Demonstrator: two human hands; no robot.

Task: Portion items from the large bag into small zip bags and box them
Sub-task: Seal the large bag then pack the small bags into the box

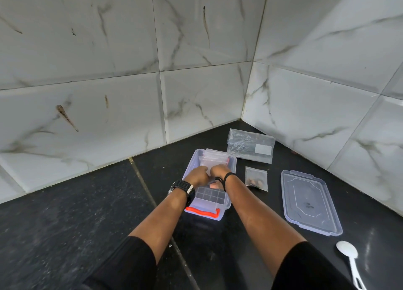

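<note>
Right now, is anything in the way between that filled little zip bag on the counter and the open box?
Nothing visible lies on the counter between the small filled zip bag and the box. The lid is off, lying to the right. Both hands, left hand and right hand, are over the box opening.

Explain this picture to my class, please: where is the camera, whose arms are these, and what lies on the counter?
There is no machine here. A person wears a camera on the head, so you look forward and down along their own two arms. The left hand, with a watch on its wrist, and the right hand meet over a clear plastic box with a red handle. They seem to be handling a small clear bag inside the box; the exact grip is hidden. On the dark counter to the right lie the large bag, a small zip bag with brown items in it, the box lid and a white spoon. Marbled wall tiles stand behind.
</note>
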